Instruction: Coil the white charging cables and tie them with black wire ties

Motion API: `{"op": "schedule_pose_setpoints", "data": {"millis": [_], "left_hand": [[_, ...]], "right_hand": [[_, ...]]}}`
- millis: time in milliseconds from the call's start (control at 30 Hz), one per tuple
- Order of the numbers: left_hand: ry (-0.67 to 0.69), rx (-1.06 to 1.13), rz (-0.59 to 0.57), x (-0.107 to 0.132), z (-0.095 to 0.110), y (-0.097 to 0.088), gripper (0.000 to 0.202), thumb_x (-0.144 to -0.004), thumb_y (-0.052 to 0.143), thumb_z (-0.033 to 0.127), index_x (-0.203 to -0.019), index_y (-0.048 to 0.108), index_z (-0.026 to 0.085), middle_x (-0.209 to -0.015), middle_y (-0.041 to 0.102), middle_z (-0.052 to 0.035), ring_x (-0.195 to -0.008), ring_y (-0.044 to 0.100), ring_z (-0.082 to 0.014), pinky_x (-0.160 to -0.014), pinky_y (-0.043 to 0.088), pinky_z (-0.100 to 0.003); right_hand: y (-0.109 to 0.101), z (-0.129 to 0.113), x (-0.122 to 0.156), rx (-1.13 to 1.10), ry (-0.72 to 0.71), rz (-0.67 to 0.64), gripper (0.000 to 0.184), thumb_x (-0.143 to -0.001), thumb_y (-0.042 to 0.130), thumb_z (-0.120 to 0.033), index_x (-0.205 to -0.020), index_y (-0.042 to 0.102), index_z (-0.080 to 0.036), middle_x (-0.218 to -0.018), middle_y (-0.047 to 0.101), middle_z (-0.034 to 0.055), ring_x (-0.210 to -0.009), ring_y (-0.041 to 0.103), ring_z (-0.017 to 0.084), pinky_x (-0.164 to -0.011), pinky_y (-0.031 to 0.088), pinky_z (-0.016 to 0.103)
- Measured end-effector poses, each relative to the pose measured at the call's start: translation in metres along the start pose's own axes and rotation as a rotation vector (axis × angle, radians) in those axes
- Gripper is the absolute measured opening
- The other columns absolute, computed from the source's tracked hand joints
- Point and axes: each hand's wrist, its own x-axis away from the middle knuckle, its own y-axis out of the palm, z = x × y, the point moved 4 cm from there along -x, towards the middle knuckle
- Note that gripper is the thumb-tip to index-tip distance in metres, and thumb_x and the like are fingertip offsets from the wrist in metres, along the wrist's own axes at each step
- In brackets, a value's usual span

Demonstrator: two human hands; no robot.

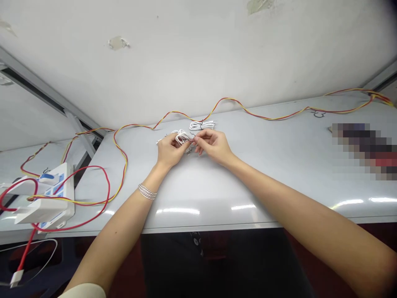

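Note:
My left hand (169, 151) and my right hand (214, 145) meet over the white table (279, 174), both pinched on a small coiled white cable (181, 136). The fingers of both hands are closed around its loops and a thin dark tie at the middle. A second coiled white cable (202, 124), bound with a dark tie, lies on the table just beyond my right hand, untouched. A silver bracelet (147, 191) sits on my left wrist.
A twisted red-and-yellow wire (248, 111) snakes along the back of the table against the white wall. A white power strip (49, 194) with red cables (93, 169) sits at the left. A blurred patch (362, 149) covers something at the right. The table's front edge (217, 227) runs below my forearms.

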Motion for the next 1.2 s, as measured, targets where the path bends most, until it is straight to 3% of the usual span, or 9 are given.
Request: {"op": "schedule_pose_setpoints", "data": {"millis": [300,533,833,1067,1200], "left_hand": [[0.035,-0.044,0.007,-0.0005,0.0038,-0.0032,0.019,-0.074,0.073,0.034,-0.073,0.066,0.017,-0.066,0.063,0.0001,-0.056,0.051,-0.0106,-0.054,0.040,-0.023],[0.056,-0.068,0.018,-0.0005,0.0067,-0.0034,0.017,-0.071,0.072,0.031,-0.070,0.063,0.018,-0.063,0.060,0.0008,-0.055,0.050,-0.0108,-0.054,0.039,-0.023],[-0.003,-0.008,-0.010,-0.0002,0.0043,-0.0034,0.022,-0.067,0.073,0.025,-0.085,0.062,0.019,-0.066,0.062,0.0034,-0.053,0.052,-0.0096,-0.054,0.041,-0.022],[-0.022,0.013,0.009,0.0002,0.0025,-0.0027,0.030,-0.071,0.077,0.036,-0.090,0.061,0.019,-0.068,0.064,0.0023,-0.052,0.054,-0.0099,-0.052,0.040,-0.022],[-0.006,0.036,-0.013,0.0002,0.0012,-0.0016,0.031,-0.071,0.076,0.031,-0.095,0.061,0.019,-0.068,0.063,0.0030,-0.051,0.053,-0.0094,-0.051,0.040,-0.022]], "right_hand": [[0.0066,-0.0072,0.0103,0.192,-0.166,-0.022,0.022,-0.080,0.072,-0.038,-0.080,0.067,-0.017,-0.077,0.071,0.0047,-0.067,0.068,0.016,-0.065,0.057,0.030],[0.0053,-0.0075,0.0106,0.232,-0.191,-0.003,0.017,-0.081,0.071,-0.034,-0.083,0.069,-0.017,-0.081,0.073,0.0051,-0.070,0.069,0.017,-0.069,0.057,0.031],[0.0055,-0.0045,0.0100,0.302,-0.195,-0.013,0.010,-0.079,0.068,-0.028,-0.082,0.069,-0.018,-0.088,0.074,0.0043,-0.073,0.068,0.016,-0.071,0.057,0.030],[0.0065,-0.0072,0.0100,0.374,-0.192,-0.037,0.004,-0.076,0.067,-0.022,-0.077,0.068,-0.019,-0.092,0.075,0.0035,-0.070,0.064,0.013,-0.068,0.053,0.027],[0.0062,-0.0059,0.0096,0.373,-0.196,-0.042,0.006,-0.077,0.066,-0.024,-0.079,0.067,-0.019,-0.091,0.074,0.0030,-0.070,0.064,0.013,-0.068,0.053,0.027]]}}
